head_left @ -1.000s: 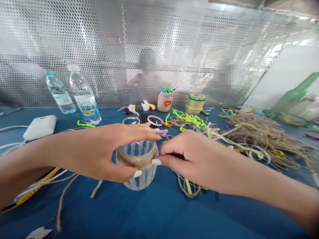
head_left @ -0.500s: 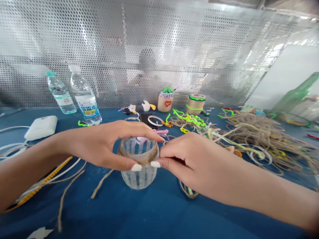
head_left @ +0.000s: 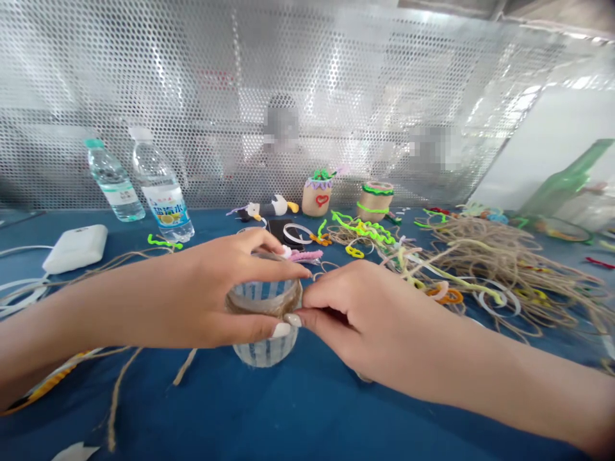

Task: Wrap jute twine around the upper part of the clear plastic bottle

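Note:
A round glass jar with strips of tape down its sides stands on the blue tabletop in front of me. Brown twine circles its neck. My left hand grips the jar around the rim, thumb on the near side and fingers over the top and far side. At the jar's right edge, my right hand is closed in a pinch beside the twine band, thumb tip touching the neck. What lies inside that pinch is mostly hidden, though twine runs up to it.
A heap of loose twine covers the right side. Two water bottles and a white power bank stand at left. Decorated twine-wrapped jars sit at the back before a perforated metal screen. A green bottle is far right.
My left hand has shifted right and further over the jar's rim, its thumb closer to my right thumb. My right hand has moved slightly left, still pinching at the neck.

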Tool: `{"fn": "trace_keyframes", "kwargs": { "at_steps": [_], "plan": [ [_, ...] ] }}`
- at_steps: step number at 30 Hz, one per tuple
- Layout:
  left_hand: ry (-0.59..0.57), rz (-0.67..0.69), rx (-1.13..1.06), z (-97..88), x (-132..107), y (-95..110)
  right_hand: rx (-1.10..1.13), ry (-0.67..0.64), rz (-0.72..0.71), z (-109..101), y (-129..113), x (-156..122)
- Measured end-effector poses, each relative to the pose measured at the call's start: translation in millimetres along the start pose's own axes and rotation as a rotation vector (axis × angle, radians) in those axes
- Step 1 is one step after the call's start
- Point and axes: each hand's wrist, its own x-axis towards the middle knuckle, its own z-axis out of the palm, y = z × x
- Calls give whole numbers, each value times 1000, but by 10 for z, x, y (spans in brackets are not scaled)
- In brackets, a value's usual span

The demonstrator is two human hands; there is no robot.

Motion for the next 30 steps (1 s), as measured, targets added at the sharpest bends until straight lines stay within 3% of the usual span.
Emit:
{"fn": "trace_keyframes", "kwargs": {
  "at_steps": [10, 14, 18, 23, 26, 30],
  "plan": [
    [8, 89, -31, -102, -16, -131, 25, 30, 54, -18, 43, 12],
    [-57, 106, -37, -145, 16, -133, 35, 35, 27, 20, 56, 32],
    [-72, 54, -39, -111, 30, -130, 56, 63, 16, 39, 76, 35],
    [52, -102, -14, 48, 27, -62, 72, 91, 16, 40, 91, 48],
    [52, -199, -25, 66, 20, -29, 102, 98, 5, 46, 99, 61],
    [-7, -94, -29, -60, 13, -52, 168, 31, -65, 46, 100, 57]
  ]
}}
